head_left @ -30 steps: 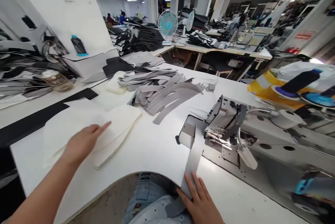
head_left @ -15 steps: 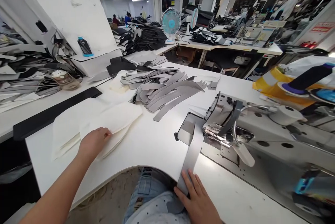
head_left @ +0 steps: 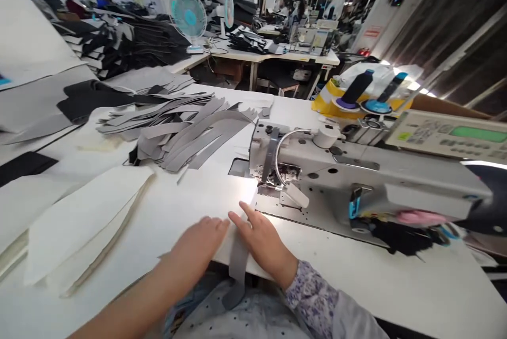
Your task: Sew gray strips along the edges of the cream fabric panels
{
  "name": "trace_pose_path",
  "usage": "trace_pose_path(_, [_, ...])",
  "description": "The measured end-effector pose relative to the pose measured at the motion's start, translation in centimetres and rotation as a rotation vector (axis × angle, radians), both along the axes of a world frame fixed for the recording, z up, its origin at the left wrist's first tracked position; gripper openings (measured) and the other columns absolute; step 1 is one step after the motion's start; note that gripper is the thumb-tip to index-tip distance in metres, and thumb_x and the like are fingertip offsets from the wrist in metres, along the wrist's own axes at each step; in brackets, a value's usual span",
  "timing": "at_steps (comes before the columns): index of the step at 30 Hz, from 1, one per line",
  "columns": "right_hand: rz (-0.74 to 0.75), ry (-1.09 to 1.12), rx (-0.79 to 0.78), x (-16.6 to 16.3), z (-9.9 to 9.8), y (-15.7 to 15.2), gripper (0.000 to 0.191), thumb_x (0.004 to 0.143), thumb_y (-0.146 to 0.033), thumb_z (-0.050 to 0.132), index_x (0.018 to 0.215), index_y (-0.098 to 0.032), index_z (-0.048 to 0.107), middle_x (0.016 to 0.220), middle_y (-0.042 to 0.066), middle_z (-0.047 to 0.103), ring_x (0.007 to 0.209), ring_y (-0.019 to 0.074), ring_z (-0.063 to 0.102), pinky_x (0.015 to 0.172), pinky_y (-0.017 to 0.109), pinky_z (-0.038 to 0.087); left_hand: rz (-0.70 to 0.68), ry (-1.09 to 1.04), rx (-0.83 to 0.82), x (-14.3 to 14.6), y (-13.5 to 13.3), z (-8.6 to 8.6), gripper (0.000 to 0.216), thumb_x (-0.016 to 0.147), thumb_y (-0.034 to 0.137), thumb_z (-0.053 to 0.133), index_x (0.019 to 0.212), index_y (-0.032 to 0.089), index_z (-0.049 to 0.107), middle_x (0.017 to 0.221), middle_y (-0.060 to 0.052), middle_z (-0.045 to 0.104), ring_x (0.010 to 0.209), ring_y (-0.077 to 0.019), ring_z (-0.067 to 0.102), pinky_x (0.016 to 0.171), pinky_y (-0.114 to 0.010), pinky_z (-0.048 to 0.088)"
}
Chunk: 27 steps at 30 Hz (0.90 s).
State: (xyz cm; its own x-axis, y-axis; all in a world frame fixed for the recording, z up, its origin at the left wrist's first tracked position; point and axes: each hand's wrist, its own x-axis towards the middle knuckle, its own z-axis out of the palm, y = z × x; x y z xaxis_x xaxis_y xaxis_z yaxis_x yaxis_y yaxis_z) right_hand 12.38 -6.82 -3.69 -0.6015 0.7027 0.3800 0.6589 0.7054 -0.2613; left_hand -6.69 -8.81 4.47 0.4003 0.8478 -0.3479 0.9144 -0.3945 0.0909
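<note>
My left hand [head_left: 206,238] is closed, fingers bent together at the left edge of the work, on what looks like a white sheet [head_left: 233,191]. That sheet blends into the white table and covers part of the metal plate beside the sewing machine's needle area [head_left: 273,180]. My right hand [head_left: 263,241] lies with fingers stretched out and apart over the sheet and a grey strip [head_left: 238,260]. The strip's near end hangs over the table edge onto my lap; its far part is hidden. More white sheets [head_left: 85,223] lie stacked at the left.
A heap of grey strips [head_left: 190,133] lies beyond my hands. The sewing machine [head_left: 317,162] fills the right, with a control panel [head_left: 451,133] and thread cones [head_left: 354,91] behind. A fan [head_left: 188,14] stands on a farther table. The table's curved edge [head_left: 222,260] borders my lap.
My view has turned right. My left hand has moved from the white stack to beside my right hand, and a white sheet now covers the grey strip's far part. My right hand is nearer the needle.
</note>
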Motion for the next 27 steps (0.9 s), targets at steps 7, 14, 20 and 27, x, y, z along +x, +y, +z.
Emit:
trace_pose_path(7, [0.069,-0.082,-0.079,1.2,-2.3,-0.2,0.012,0.091,-0.017,0.063,0.103,-0.018,0.064,0.108,0.007,0.065,0.089,0.0200,0.059,0.080,0.032,0.052,-0.108,-0.340,-0.256,-0.3,3.1,-2.8,0.034,0.092,0.035,0.040,0.119,0.031,0.063,0.111,0.000,0.069,0.098,-0.0204,0.063,0.085,-0.031,0.049])
trace_pose_path(14, [0.008,-0.011,-0.010,0.9,-3.4,-0.3,0.016,0.092,-0.014,0.060,0.107,-0.020,0.064,0.116,0.005,0.064,0.107,0.0210,0.056,0.094,0.034,0.049,0.175,-0.180,0.007,1.7,12.6,-4.4,0.055,0.070,0.052,0.062,0.118,0.026,0.058,0.122,-0.006,0.061,0.120,-0.0292,0.050,0.103,-0.041,0.037])
trace_pose_path(20, [-0.030,0.006,-0.079,1.1,-2.5,0.1,0.027,0.084,-0.005,0.061,0.108,-0.018,0.063,0.122,0.009,0.062,0.108,0.0232,0.055,0.095,0.038,0.049,0.211,-0.184,-0.197,2.5,14.9,-3.6,0.025,0.066,0.048,0.060,0.077,0.024,0.061,0.091,0.000,0.066,0.088,-0.0211,0.059,0.067,-0.027,0.042])
trace_pose_path(27, [-0.017,0.023,-0.149,1.0,-1.8,0.4,0.029,0.081,-0.007,0.065,0.109,-0.015,0.060,0.120,0.011,0.062,0.106,0.0244,0.056,0.094,0.039,0.050,0.331,-0.162,-0.239,1.9,15.8,-3.8,0.029,0.070,0.052,0.055,0.077,0.025,0.063,0.083,-0.001,0.067,0.072,-0.0181,0.059,0.054,-0.025,0.035])
